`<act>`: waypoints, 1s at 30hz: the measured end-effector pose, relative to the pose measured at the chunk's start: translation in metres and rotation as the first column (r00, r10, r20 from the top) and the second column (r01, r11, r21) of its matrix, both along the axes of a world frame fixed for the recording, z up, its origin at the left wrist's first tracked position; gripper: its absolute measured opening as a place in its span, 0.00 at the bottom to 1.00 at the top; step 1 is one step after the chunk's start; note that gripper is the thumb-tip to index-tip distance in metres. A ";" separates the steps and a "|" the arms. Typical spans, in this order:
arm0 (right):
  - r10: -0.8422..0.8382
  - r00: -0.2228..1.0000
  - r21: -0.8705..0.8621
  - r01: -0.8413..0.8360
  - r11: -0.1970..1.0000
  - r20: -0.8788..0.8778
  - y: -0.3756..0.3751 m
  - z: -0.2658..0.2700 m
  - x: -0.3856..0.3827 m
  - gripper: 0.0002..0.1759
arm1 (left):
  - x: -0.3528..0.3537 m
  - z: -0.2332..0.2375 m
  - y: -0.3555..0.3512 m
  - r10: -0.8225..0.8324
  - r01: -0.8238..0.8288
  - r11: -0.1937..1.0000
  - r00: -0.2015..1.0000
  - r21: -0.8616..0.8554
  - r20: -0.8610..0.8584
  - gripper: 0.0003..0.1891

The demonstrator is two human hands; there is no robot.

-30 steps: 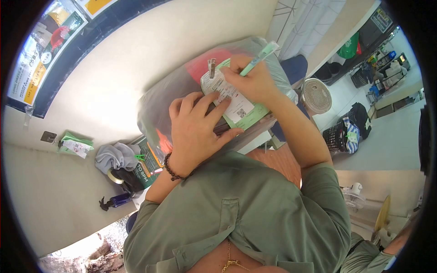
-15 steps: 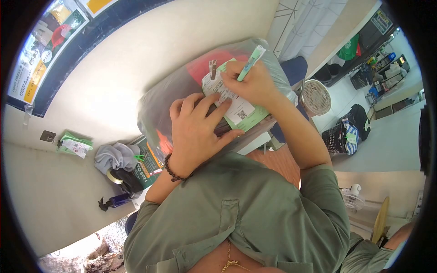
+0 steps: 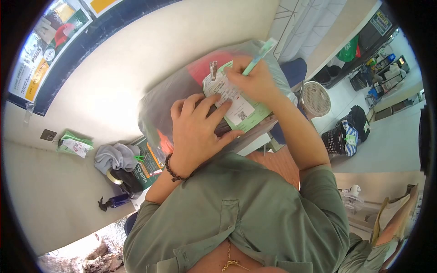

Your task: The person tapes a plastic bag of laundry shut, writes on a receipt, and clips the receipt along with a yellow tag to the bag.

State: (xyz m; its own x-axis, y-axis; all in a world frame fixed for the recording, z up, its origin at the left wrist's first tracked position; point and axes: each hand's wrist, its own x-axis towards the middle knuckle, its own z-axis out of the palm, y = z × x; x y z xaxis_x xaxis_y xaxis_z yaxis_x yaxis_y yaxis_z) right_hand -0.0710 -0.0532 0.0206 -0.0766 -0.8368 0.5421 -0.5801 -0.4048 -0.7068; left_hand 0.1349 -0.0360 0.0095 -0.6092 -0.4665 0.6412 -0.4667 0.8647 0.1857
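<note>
A filled clear plastic bag lies in front of me, with red and dark contents showing through. On top of it are a green sheet and a white printed slip, with a metal clip at their upper left. My left hand rests on the slip and bag, fingers spread. My right hand is closed around a light green pen over the upper right of the papers. Its fingers hide the pen's tip.
Left of the bag are a grey cloth, a tape roll, a spray bottle and green slips on the wall. To the right stand a round basket and a black basket. Another person's arm shows lower right.
My right hand and the pen have shifted slightly up and right, uncovering more of the slip. My left hand stays in place. The other person's arm has risen at the lower right.
</note>
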 end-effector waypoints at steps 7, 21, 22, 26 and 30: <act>-0.008 0.998 0.012 0.009 1.000 -0.056 -0.001 0.002 -0.005 0.17 | 0.001 0.000 0.000 -0.010 0.010 1.000 1.000 0.018 0.006 0.29; 0.016 0.994 0.030 -0.019 0.999 0.112 0.003 0.001 -0.003 0.21 | 0.000 -0.002 0.000 0.028 -0.028 0.999 1.000 0.037 0.005 0.30; 0.020 0.993 0.022 -0.023 0.999 0.118 0.003 0.001 -0.004 0.21 | 0.000 -0.001 0.000 0.041 -0.041 0.999 0.999 0.030 0.005 0.31; 0.014 0.993 -0.011 -0.012 1.000 0.116 0.000 -0.005 -0.004 0.21 | -0.001 -0.005 -0.001 0.049 -0.047 0.997 0.998 0.056 -0.039 0.32; 0.005 0.988 -0.009 -0.004 1.000 0.152 0.000 -0.005 -0.004 0.22 | -0.002 -0.004 0.000 0.056 -0.054 0.998 0.998 0.042 -0.041 0.33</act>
